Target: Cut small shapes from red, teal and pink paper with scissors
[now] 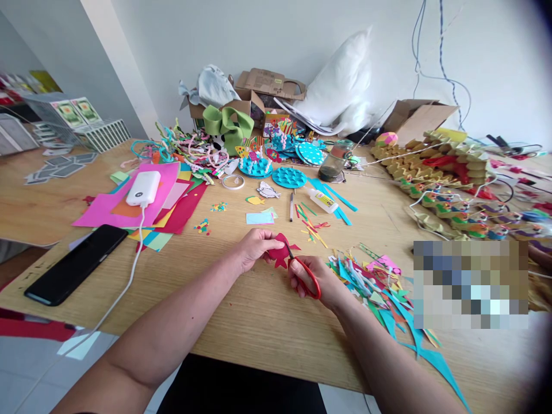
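Observation:
Between the thumb and fingers of my left hand (257,248) is a piece of red paper (279,253), partly cut to a curved outline with pointed bits at its lower edge. Red-handled scissors (309,280) are gripped in my right hand (318,280), their blades against the right side of the paper. A small red scrap (295,247) shows just past the blades. Beyond my hands lie a light blue paper rectangle (259,218), a pen (291,206), a yellow fish cutout (255,200) and a white fish cutout (268,190).
Coloured paper scraps (379,287) spread right of my right arm. A glue bottle (323,200) lies farther back. At left are a black phone (76,263), a white power bank (144,188) with a trailing cable, and coloured sheets (106,201). Egg cartons (414,167) stand at right.

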The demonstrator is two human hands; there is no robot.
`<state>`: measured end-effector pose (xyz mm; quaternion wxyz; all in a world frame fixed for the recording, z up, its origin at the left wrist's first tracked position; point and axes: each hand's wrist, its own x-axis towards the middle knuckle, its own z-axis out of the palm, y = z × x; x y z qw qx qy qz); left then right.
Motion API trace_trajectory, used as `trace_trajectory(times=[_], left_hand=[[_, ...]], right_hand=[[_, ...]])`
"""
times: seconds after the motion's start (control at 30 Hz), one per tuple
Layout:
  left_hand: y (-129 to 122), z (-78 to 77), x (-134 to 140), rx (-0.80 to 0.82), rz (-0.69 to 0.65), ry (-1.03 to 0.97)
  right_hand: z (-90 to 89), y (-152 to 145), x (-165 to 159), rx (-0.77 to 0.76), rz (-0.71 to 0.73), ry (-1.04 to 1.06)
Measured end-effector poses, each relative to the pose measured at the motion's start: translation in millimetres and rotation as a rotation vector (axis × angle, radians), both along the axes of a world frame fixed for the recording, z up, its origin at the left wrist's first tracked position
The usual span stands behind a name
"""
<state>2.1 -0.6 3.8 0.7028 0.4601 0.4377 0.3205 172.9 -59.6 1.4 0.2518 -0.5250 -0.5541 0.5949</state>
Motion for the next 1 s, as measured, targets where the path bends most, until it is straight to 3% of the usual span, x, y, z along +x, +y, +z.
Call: trace_trajectory(times=[1.0], left_hand=[[0.2, -0.2, 1.0, -0.018, 0.012, -0.004]], right_hand=[[-0.3, 0.8, -0.6, 0.008, -0.02, -0.017]])
